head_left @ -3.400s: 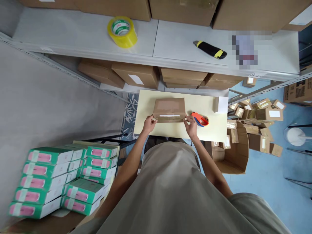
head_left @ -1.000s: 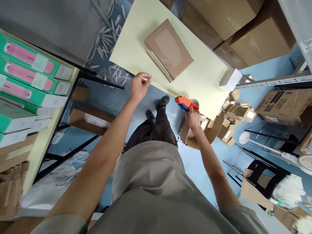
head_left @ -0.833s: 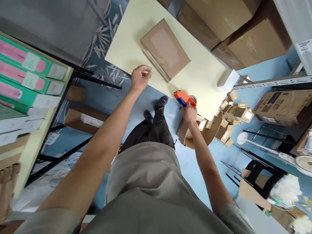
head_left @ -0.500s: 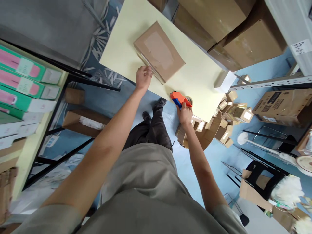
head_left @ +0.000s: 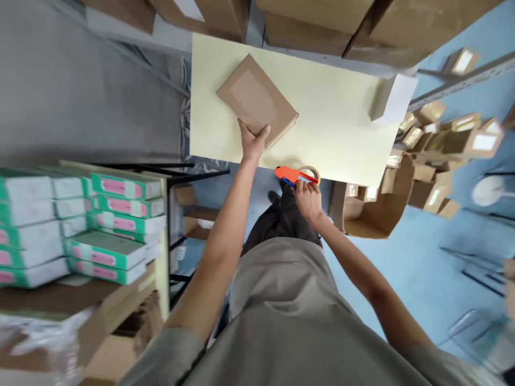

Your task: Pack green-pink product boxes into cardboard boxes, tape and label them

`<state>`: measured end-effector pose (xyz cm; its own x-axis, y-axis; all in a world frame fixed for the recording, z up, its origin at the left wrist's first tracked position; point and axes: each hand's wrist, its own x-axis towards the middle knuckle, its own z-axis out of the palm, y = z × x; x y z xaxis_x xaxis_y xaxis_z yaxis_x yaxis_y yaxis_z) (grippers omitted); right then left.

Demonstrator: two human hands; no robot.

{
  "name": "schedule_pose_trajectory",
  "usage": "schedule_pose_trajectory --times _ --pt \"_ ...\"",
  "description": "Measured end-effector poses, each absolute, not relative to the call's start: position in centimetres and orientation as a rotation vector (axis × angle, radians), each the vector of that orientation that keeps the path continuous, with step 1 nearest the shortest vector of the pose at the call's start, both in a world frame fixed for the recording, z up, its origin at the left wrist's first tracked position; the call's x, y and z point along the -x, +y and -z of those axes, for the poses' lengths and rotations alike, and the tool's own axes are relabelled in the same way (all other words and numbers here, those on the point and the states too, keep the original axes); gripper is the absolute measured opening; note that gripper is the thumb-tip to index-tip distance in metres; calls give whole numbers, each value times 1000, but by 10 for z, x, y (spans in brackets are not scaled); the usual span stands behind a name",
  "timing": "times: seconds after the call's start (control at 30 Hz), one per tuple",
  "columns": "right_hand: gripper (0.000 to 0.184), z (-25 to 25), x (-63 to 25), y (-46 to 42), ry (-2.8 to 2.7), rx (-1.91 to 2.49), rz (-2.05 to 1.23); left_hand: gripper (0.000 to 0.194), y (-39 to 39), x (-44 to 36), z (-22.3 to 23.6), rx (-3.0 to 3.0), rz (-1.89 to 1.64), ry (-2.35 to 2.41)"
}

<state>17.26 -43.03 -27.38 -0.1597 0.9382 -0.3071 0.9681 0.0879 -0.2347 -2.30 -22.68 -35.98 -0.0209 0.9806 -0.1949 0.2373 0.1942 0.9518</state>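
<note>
A brown cardboard box [head_left: 257, 99] sits at an angle on the cream tabletop [head_left: 341, 107], toward its left part. My left hand [head_left: 254, 140] grips the box at its near edge, thumb and fingers spread over that side. My right hand [head_left: 309, 199] is wrapped round the handle of an orange and blue tape dispenser [head_left: 287, 175], which carries a roll of tape [head_left: 311, 172]. The dispenser is at the table's near edge, to the right of the box and apart from it. My right fingers partly cover its handle.
A white box [head_left: 394, 99] stands at the table's right end. Cardboard cartons [head_left: 309, 27] line the shelf behind. Green and white boxes [head_left: 108, 257] are stacked at left. An open carton [head_left: 372, 214] and several small boxes lie on the floor at right.
My right hand has taken up the tape dispenser, which earlier lay on the table. My left hand came off the box, then moved back onto it. The box has been turned. The view has swung.
</note>
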Motion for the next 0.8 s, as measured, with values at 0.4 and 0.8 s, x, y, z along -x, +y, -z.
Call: schedule_pose_trajectory --times 0.4,0.8 --pt "33 260 -266 -400 2115 -2058 765 114 -227 52 319 -1316 -621 1489" --pt "36 319 -259 -272 2584 -1901 815 92 -174 103 306 -1465 -379 1271"
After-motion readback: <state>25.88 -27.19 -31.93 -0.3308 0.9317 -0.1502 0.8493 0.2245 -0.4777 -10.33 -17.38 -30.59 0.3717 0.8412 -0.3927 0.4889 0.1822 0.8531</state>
